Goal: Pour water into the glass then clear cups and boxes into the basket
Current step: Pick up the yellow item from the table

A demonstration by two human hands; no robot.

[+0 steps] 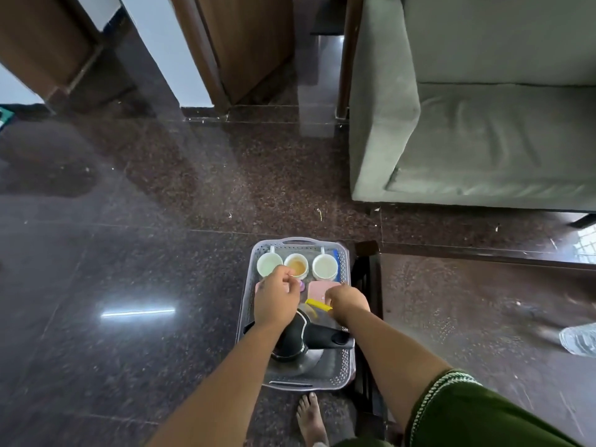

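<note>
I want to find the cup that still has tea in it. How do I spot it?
Look on the dark floor beside the grey sofa for the grey plastic basket. Three white cups stand in a row along its far end. The middle cup is the one: it holds brownish liquid, while the cups either side look pale inside.

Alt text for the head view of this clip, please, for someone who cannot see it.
Seen from above, a person's left hand and right hand reach into a grey perforated basket on a dark polished floor. The basket holds three white cups, pink boxes and a black-lidded steel kettle. A grey sofa stands beyond, to the right.
</note>
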